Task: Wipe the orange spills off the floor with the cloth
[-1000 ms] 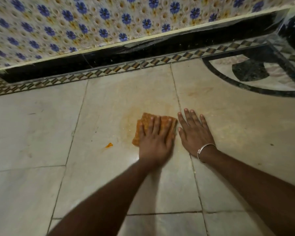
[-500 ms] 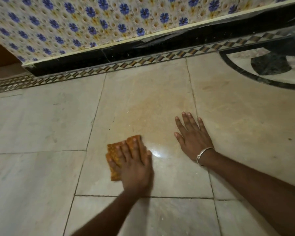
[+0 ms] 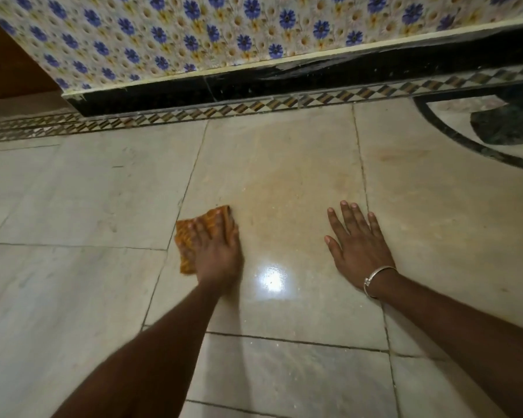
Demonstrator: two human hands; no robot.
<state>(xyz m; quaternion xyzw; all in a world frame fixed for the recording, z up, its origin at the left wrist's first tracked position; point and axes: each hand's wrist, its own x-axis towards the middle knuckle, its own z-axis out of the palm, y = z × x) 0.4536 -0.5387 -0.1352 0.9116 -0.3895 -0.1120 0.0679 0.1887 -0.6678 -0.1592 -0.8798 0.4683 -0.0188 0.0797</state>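
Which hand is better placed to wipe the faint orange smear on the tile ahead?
Left: the left hand presses the orange cloth near the smear; the right hand lies flat on the floor, holding nothing.

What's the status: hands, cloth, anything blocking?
Left hand flat, pressing cloth to floor. Right hand open, braced on floor. Faint orange smear ahead of cloth. Nothing blocking.

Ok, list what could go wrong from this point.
1. The cloth under the left hand looks orange all over, so it may smear the faint orange haze rather than lift it.
2. The cloth sits on a floor joint; residue could get pushed into it.
3. The right hand rests flat on glossy, possibly wet floor; it might slip.
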